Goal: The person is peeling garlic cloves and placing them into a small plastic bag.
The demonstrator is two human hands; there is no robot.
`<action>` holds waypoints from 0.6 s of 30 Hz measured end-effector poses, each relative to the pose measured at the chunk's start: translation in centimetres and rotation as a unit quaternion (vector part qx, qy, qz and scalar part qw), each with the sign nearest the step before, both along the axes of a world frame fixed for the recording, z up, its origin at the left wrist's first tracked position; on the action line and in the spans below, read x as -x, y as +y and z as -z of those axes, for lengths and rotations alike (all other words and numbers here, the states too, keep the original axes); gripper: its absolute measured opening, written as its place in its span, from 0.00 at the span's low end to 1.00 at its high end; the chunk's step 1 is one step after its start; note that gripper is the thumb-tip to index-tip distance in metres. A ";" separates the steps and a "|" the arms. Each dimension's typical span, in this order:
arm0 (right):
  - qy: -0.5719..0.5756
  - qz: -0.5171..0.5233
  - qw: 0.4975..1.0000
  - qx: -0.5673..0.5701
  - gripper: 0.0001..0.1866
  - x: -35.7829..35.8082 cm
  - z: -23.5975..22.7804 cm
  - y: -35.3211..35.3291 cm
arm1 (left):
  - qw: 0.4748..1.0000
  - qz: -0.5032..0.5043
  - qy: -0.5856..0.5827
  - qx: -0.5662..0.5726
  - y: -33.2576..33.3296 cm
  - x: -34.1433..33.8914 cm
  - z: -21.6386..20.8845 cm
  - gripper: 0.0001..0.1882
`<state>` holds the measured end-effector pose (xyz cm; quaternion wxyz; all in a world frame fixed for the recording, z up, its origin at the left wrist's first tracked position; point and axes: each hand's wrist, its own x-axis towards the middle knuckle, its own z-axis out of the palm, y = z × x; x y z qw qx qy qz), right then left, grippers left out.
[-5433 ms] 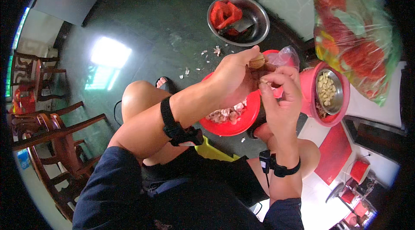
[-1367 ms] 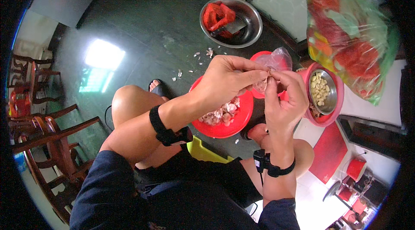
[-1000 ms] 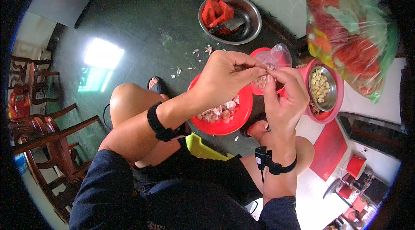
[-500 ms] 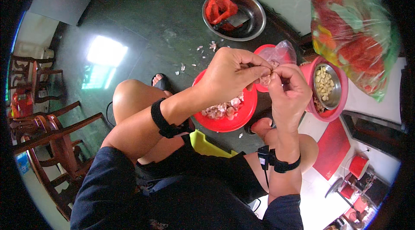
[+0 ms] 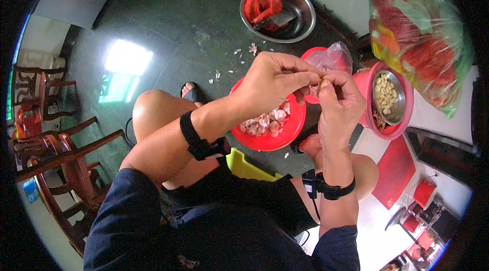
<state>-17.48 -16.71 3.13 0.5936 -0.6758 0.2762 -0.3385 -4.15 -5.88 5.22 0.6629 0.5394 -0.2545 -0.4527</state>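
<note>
2 hands (image 5: 271, 81) (image 5: 340, 105), 2 wrist straps (image 5: 190, 131).
1 oval steel basin (image 5: 304, 16), 1 small steel bowl (image 5: 401, 100), 2 red basins (image 5: 295, 126), 1 pink bucket (image 5: 364, 88), 1 knife (image 5: 286, 18); peeled cloves (image 5: 384, 93) piled, uncountable.

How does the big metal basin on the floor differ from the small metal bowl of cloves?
The big basin is wider than the small bowl. The big basin stands on the dark floor; the small bowl sits within the pink bucket. The big basin holds a red bag and a knife; the small bowl holds pale cloves. Both are round, open, silvery metal.
</note>
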 end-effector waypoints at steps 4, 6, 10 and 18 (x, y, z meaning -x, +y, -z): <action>-0.026 0.000 0.998 -0.050 0.03 0.1 -0.3 0.1 | 0.994 0.031 0.104 0.009 -0.1 0.3 0.7 0.12; -0.053 -0.002 0.996 -0.076 0.03 0.0 -0.7 0.3 | 0.990 0.019 0.137 0.011 -0.2 0.7 1.2 0.13; -0.036 0.021 0.999 -0.019 0.02 -0.3 -1.0 0.1 | 0.983 -0.001 0.178 0.051 -0.9 1.2 1.4 0.14; 0.018 0.026 0.956 0.291 0.06 -0.3 -2.2 -0.3 | 0.961 0.054 0.269 0.033 -1.2 0.5 1.4 0.17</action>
